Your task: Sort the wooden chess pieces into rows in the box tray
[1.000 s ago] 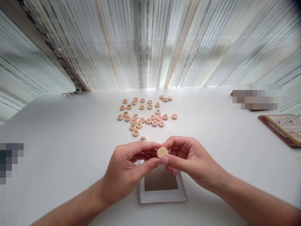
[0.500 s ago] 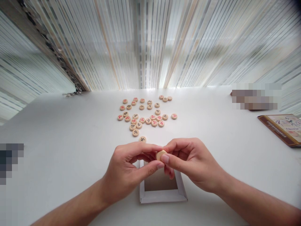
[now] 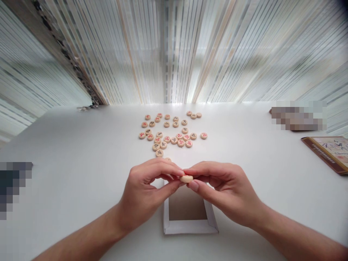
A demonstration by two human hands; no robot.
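Between the fingertips of both hands is one round wooden Chinese chess piece [image 3: 186, 179], lying nearly flat, with a little red marking on top. My left hand [image 3: 152, 185] pinches it from the left with thumb and fingers. From the right, my right hand [image 3: 221, 188] grips it the same way. Just below the hands stands a shallow white open box [image 3: 190, 227] with a brown bottom; its far part is hidden by the fingers. Beyond the hands, several more chess pieces [image 3: 166, 139] with red or black characters are scattered on the white table. One is mostly covered by my left hand.
At the right edge of the white table [image 3: 81, 163] lies a printed brown and cream box [image 3: 330, 152]. Behind it is a blurred-out brownish object [image 3: 297, 117]. A dark blurred-out object [image 3: 13, 181] sits at the left edge. Striped curtains [image 3: 152, 54] hang behind the table.
The piece in my fingers has turned from a tilted position to nearly flat, showing its edge and some red. My fingertips have shifted around it. The whole view has moved slightly.
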